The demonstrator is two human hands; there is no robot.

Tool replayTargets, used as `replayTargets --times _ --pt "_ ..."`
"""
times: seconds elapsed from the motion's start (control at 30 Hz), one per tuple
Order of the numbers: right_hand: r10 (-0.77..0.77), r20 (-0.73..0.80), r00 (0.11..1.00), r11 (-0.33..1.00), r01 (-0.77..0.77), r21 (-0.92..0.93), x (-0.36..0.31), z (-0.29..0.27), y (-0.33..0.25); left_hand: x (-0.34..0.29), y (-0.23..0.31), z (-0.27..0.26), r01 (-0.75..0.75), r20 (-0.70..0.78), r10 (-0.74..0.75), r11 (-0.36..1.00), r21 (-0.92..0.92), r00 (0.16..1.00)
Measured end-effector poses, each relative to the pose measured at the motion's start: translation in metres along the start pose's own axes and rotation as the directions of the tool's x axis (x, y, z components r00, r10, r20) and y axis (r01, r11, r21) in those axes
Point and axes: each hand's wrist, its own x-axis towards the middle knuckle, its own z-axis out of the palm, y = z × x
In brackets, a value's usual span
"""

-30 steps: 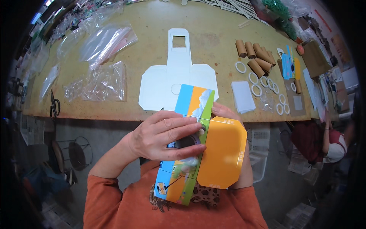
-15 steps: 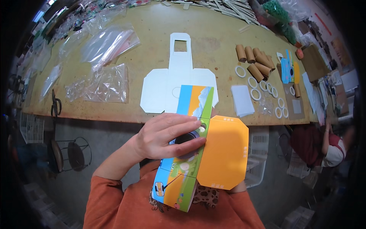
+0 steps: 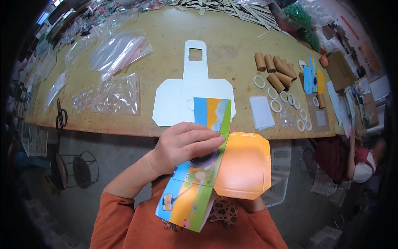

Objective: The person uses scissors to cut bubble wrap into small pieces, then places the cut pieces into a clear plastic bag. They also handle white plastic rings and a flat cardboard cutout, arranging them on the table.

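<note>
In front of my chest I hold a printed cardboard sheet with blue, orange and green cartoon scenery and a round dark opening. A plain orange flap spreads from its right side. My left hand lies over the printed face, fingers together along the crease by the flap; its thumb is hidden. Behind the flap, my right hand shows little more than the wrist, and its fingers are mostly hidden. Just beyond, a white die-cut cardboard sheet lies flat on the table, partly covered by the printed one.
Clear plastic bags and black scissors lie on the table's left. At right are cardboard tubes, white rings, white paper and a small colourful cardboard piece. Another person sits far right; a stool stands left.
The orange flap has tilted, its lower edge rising. The printed sheet's lower end has swung slightly left, and my left hand has slid a little right along the crease.
</note>
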Motion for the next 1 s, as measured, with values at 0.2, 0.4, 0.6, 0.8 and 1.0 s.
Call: replayTargets --times 0.2,0.4,0.6,0.8,1.0 --pt "-0.219 0.141 0.965 0.968 0.197 0.153 0.033 -0.03 0.052 -0.003 -0.007 0.007 0.167 -0.047 -0.191 0.933 -0.317 0.98" --pt "-0.355 0.099 0.929 0.912 0.322 0.253 0.042 -0.025 0.055 -0.007 -0.009 0.007 0.411 0.099 -0.409 0.813 -0.413 0.907" --pt "-0.386 -0.022 0.922 0.915 0.386 0.115 0.05 -0.022 0.054 0.012 -0.008 0.003 0.41 -0.016 -0.437 0.857 -0.312 0.899" --pt "-0.246 -0.011 0.969 0.969 0.246 0.031 0.054 -0.02 0.039 0.016 -0.012 0.012 0.634 -0.014 -0.655 0.736 -0.236 0.755" --pt "-0.174 -0.016 0.985 0.975 0.175 0.135 0.052 -0.009 0.033 0.018 -0.019 0.016 0.566 0.32 -0.772 0.063 -0.822 0.55"
